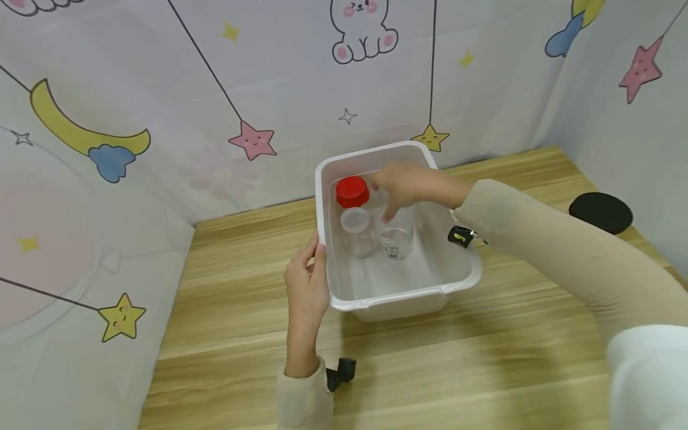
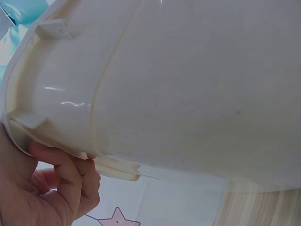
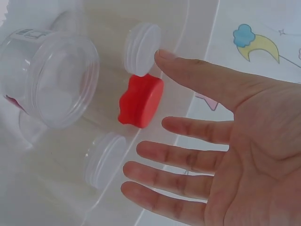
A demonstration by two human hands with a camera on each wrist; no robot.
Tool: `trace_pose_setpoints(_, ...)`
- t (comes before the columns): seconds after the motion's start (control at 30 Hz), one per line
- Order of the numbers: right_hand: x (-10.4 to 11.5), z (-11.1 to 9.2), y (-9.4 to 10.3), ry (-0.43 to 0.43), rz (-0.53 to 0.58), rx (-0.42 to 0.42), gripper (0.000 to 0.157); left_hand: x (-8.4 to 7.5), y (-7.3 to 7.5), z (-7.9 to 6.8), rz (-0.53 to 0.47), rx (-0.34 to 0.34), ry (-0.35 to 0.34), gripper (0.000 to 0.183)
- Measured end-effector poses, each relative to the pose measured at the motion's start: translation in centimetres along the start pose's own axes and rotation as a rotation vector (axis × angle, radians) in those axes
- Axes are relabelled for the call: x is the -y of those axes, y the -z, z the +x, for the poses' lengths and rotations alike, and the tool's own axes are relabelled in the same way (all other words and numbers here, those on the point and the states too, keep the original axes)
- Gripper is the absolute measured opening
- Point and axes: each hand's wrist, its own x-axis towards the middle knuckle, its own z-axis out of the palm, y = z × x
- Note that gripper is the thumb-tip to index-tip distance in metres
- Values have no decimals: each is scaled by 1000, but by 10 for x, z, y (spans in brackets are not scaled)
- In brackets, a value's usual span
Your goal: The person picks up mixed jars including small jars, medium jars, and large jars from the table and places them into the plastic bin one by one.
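A white plastic basin (image 1: 403, 304) stands on the table with clear containers inside. My left hand (image 1: 308, 280) grips its left rim; in the left wrist view, the fingers (image 2: 70, 176) curl under the rim beside the outer wall (image 2: 188, 94). My right hand (image 1: 405, 185) is inside the basin over a large clear jar (image 1: 395, 236) with a barcode label. In the right wrist view its fingers (image 3: 174, 174) are spread and hold nothing. Near them are a red lid (image 3: 143, 101), a white-lidded container (image 3: 143, 49) and another white lid (image 3: 107, 160).
A flat black disc (image 1: 600, 212) lies on the wooden table (image 1: 236, 310), right of the basin. Behind the basin hangs a white cloth (image 1: 301, 77) printed with stars and moons. Wrist cameras (image 1: 459, 236) are strapped to both forearms.
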Motion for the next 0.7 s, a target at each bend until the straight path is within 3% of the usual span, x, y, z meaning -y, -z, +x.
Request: trace_pose_setpoints(0.7, -31, -25, 20, -6, -61, -179, 44, 1, 0, 0, -6, -6, -10, 37)
